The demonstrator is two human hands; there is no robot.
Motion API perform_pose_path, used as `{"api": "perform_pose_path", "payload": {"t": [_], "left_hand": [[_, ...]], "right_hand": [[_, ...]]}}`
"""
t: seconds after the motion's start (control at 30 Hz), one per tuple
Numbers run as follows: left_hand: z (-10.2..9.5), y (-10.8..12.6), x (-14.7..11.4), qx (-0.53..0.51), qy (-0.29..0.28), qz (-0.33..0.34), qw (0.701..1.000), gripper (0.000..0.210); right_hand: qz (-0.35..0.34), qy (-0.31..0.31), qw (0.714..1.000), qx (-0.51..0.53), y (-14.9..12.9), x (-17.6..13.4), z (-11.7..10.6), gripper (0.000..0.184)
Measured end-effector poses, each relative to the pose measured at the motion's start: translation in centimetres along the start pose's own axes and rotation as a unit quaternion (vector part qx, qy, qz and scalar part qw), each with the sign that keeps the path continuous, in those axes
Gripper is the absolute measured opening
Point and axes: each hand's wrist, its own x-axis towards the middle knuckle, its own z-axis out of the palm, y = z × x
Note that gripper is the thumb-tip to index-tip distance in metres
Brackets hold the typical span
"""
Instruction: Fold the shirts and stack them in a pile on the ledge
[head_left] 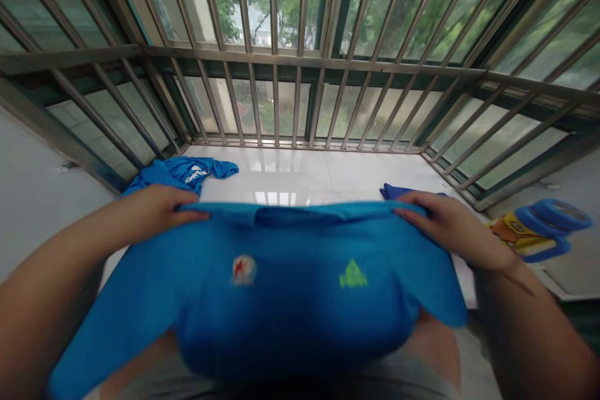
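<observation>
A blue T-shirt (pixel 295 300) hangs stretched between my hands, its chest side up with a round red-and-white badge on the left and a green logo on the right. My left hand (pixel 162 207) pinches one shoulder, and my right hand (pixel 438 215) pinches the other. The collar lies between them along the top edge. Both sleeves droop outward, and the lower part of the shirt falls out of sight toward my lap.
Another blue shirt (pixel 194 170) lies crumpled at the left of the white sill (pixel 300 169). A dark blue folded cloth (pixel 405 191) is behind my right hand. A blue-and-yellow bottle (pixel 539 228) stands at the right. Metal bars (pixel 300 62) line the windows.
</observation>
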Motion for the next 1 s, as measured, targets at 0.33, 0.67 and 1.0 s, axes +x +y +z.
{"api": "perform_pose_path", "payload": {"t": [0.33,0.67,1.0], "left_hand": [[13.3,8.3,11.8,0.005,-0.070,0.021,0.997,0.061],[23.9,8.9,-0.7,0.005,-0.124,-0.040,0.991,0.069],[24.6,7.4,-2.1,-0.024,-0.076,-0.052,0.995,0.067]], "right_hand": [[0.019,0.048,0.987,-0.153,-2.8,7.3,16.4,0.047],[0.127,-0.125,0.967,-0.184,0.4,-3.6,27.4,0.073],[0.130,-0.112,0.968,-0.181,0.3,-4.6,27.8,0.074]]}}
